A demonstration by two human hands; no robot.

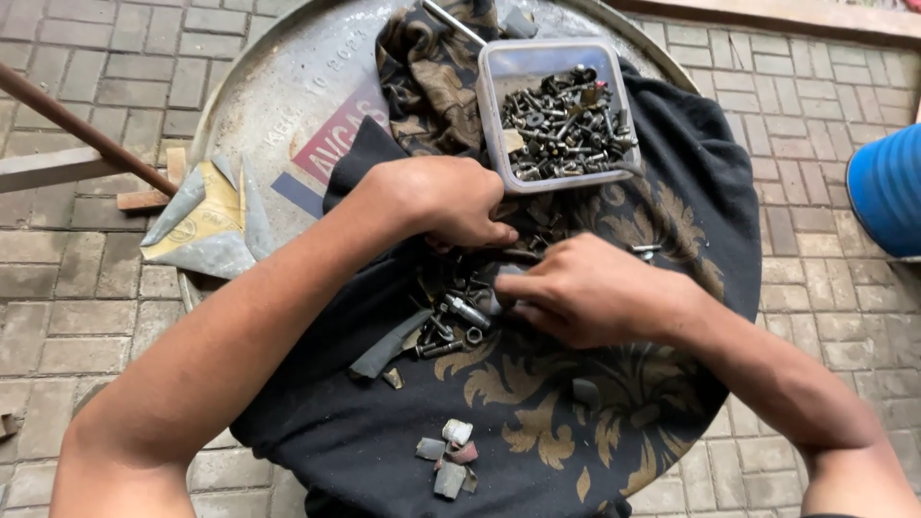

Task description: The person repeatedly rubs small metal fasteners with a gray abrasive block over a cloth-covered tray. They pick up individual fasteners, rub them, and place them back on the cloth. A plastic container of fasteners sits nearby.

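My left hand (443, 200) is curled over a small dark part at the middle of a black cloth with gold leaf patterns (537, 432). My right hand (587, 291) meets it from the right, fingers pinched on the same small metal piece; what exactly lies between the fingers is hidden. Just below both hands a loose pile of bolts, nuts and washers (451, 321) lies on the cloth. Behind my hands stands a clear plastic tub (494, 86) full of mixed screws and bolts.
The cloth covers a round metal drum top (288, 86) standing on brick paving. Several small scrap pieces (449, 456) lie near the cloth's front edge. A folded metal sheet (201, 225) sits at the left, a rusty rod (77, 125) beyond it, a blue barrel (887, 187) at the right.
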